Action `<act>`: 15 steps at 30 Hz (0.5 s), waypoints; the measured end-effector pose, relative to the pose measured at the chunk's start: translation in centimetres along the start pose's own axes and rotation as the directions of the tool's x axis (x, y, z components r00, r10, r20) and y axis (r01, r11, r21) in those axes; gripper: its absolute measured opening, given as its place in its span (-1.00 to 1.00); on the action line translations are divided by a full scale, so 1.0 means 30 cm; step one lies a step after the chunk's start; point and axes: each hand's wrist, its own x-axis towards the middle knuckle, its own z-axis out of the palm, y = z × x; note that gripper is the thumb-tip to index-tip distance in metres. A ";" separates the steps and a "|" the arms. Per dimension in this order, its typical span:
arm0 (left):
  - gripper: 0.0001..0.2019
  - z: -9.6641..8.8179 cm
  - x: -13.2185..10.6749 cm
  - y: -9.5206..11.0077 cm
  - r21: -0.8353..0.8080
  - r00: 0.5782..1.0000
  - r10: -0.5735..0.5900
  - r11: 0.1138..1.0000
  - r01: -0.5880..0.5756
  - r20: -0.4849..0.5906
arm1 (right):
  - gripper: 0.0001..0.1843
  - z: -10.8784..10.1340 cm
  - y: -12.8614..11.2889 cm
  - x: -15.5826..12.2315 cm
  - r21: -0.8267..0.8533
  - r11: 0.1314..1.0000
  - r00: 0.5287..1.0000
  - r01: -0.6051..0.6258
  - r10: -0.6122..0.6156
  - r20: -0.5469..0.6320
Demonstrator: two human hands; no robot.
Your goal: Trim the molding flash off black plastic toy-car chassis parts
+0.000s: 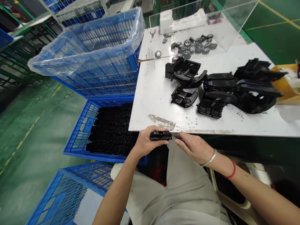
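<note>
Curled left hand [147, 142] round a small black plastic part [160, 136], just off the front edge of a white worktable [140, 109], fingers and thumb pinching it firmly across its width. Right hand [193, 147] alongside, fingers pressed together at the part's far end, contact unclear. On the worktable, larger black moldings [217, 90] and small toy wheels [192, 47]; left of it, a blue crate [77, 131] packed with black parts [110, 131] — a steady, two-handed hold.

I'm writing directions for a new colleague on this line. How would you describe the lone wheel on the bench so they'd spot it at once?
Start at the white worktable beside the blue plastic crates. Toward its far end lies a heap of small black wheels. The one you want is the black wheel with a silver hub, left of that heap and sitting alone, apart from all the others.
</note>
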 end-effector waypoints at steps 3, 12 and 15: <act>-0.60 -0.002 -0.001 -0.010 -0.012 0.999 0.033 0.999 -0.033 -0.004 | -0.55 0.015 -0.003 0.014 -0.064 0.998 1.000 0.011 -0.012 -0.022; -0.61 -0.004 -0.005 -0.026 -0.024 0.998 0.066 0.998 -0.066 0.008 | -0.51 0.028 -0.007 0.031 -0.066 0.997 0.999 0.033 -0.035 -0.038; -0.62 -0.005 -0.004 -0.027 -0.026 0.997 0.074 0.997 -0.074 0.007 | -0.51 0.029 -0.010 0.032 -0.074 0.997 0.999 0.033 -0.036 -0.036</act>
